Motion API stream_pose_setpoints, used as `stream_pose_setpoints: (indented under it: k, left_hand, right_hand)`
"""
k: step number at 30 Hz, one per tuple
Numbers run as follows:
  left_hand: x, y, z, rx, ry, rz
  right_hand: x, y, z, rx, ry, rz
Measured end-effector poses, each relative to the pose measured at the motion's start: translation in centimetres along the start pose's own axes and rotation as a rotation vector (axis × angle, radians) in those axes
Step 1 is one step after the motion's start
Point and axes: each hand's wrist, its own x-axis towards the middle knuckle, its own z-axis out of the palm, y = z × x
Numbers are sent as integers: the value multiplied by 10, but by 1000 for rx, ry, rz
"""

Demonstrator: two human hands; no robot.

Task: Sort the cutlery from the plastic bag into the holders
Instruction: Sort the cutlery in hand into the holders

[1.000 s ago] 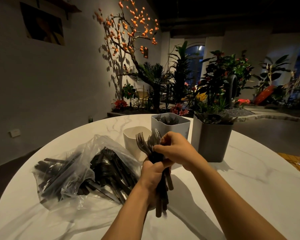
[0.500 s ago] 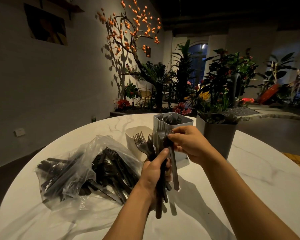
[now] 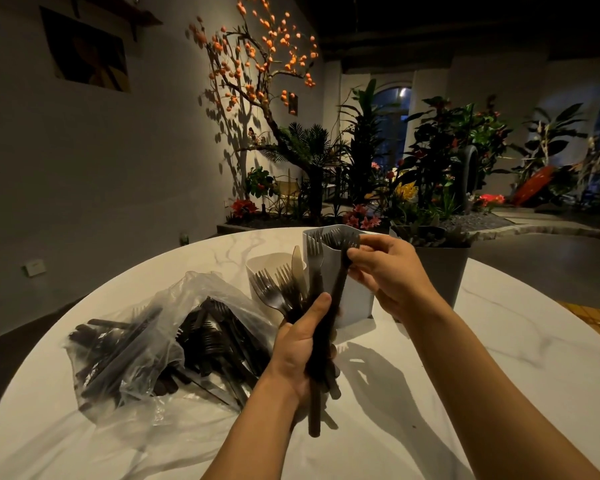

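Nearest, the left hand (image 3: pixel 300 344) is clenched around a bundle of dark plastic cutlery (image 3: pixel 314 341), mostly forks. The right hand (image 3: pixel 388 271) pinches one dark fork (image 3: pixel 338 289) by its head. On the white marble surface (image 3: pixel 465 358), the clear plastic bag (image 3: pixel 160 341) looks well stocked. Behind, the grey square holder (image 3: pixel 352 299) already holds forks; the cream holder's (image 3: pixel 267 265) contents are hidden. Much sorting appears left.

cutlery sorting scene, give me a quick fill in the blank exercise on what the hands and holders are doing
1. The left hand grips a bundle of dark ____.
2. The right hand pinches one fork near its ____.
3. The plastic bag lies to the ____ of the left hand.
4. The grey holder already contains ____.

Missing words: cutlery; tines; left; forks
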Motion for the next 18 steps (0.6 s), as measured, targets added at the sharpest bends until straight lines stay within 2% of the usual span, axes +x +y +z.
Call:
stream_pose_setpoints:
  k: [3,7,11,12,14,18]
  left_hand:
    - [-2,0,3,42,45,35]
    - [-2,2,4,32,30,50]
    - [-2,2,6,-65,12,51]
    - [-1,2,6,-83,10,44]
    - [2,-1,3,-109,6,10]
    - [9,-1,-4,-181,42,-15]
  right_hand:
    - [-1,7,4,-64,-99,14]
    - [3,9,4,-185,-145,16]
    - [-2,0,-2,-561,-298,70]
    - [-2,-3,-4,-590,-316,80]
    - [-1,-12,-6,-539,-279,55]
    - [6,-30,-12,-211,14,-210]
